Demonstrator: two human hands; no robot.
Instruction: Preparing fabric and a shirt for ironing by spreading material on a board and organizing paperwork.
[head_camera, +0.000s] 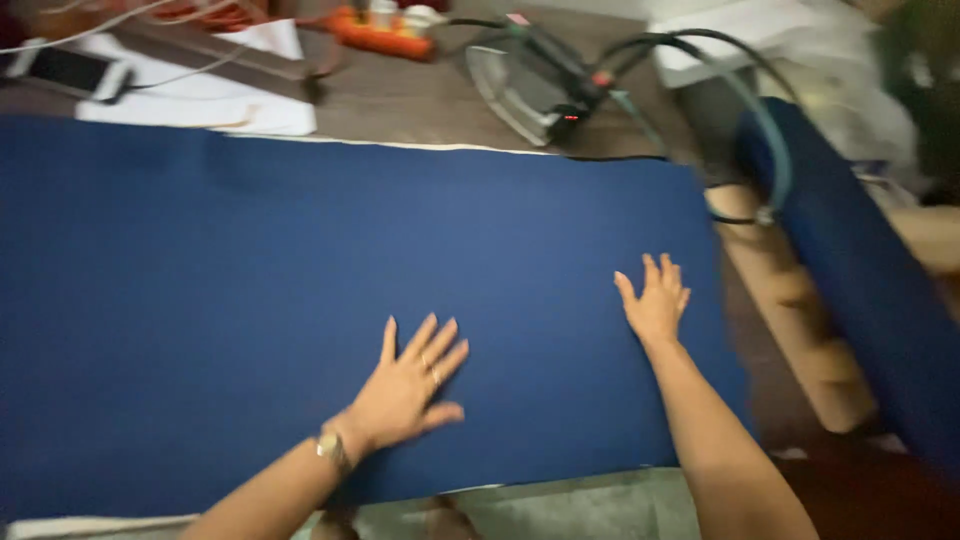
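Wide sheet of dark navy-blue fabric, smooth and flat — spread under both hands, reaching far to the left. Beyond the fingertips, a grey metal clothes iron with dark cables. Left hand palm-down, fingers splayed, wristwatch on. Right hand likewise flat and open — near the cloth's right edge.

Both hands flat, fingers spread

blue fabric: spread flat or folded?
Spread flat. The blue fabric covers the table in one smooth layer, with the left hand and right hand pressed open-palmed on it.
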